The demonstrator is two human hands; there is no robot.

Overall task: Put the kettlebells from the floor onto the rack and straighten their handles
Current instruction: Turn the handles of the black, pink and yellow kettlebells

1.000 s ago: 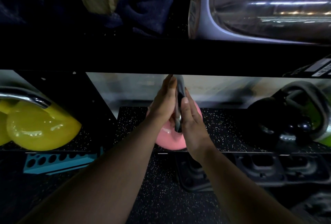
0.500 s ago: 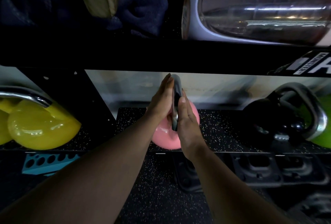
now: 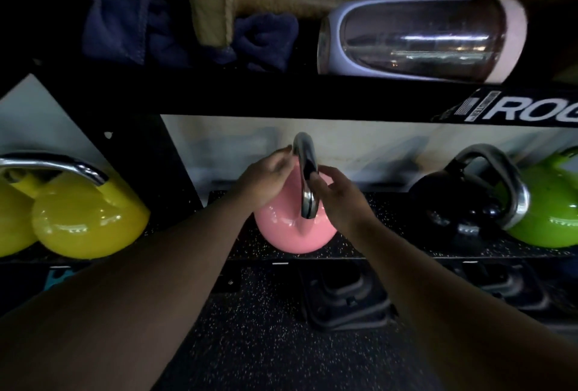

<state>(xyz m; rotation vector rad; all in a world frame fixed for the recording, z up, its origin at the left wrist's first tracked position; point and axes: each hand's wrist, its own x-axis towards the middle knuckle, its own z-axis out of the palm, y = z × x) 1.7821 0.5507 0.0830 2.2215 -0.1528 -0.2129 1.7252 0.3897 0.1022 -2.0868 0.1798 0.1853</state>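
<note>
Pink kettlebell [image 3: 291, 231] sits on the speckled rubber mat of the rack shelf [image 3: 375, 253], near its front lip, between a yellow kettlebell [image 3: 87, 221] well to the left and a black kettlebell [image 3: 453, 206] to the right, with a green kettlebell [image 3: 550, 206] beyond that one. Head view only. The steel handle [image 3: 306, 178] stands edge-on to the camera, running front to back. Left hand [image 3: 266, 181] is loosely curled, fingertips at the handle's upper left side; touch looks light, not a grasp. Right hand [image 3: 341, 200] is opened out, fingers spread just beside the handle's right face, seemingly apart from it. Judged step: handle alignment finishing, hands letting go. Risk: the bell rests close to the shelf edge, so a stray nudge from a leaving hand could twist the handle off line or rock the bell forward toward the floor; the low upper beam [image 3: 281, 93] also leaves little headroom for knuckles. Against the earlier frames: both palms were then pressed flat on either side of the handle, clamping it; now they have parted from it. The view has also shifted, showing more of the upper shelf, the dark towel [image 3: 125, 21] and the metal bottle [image 3: 416, 43].
</note>
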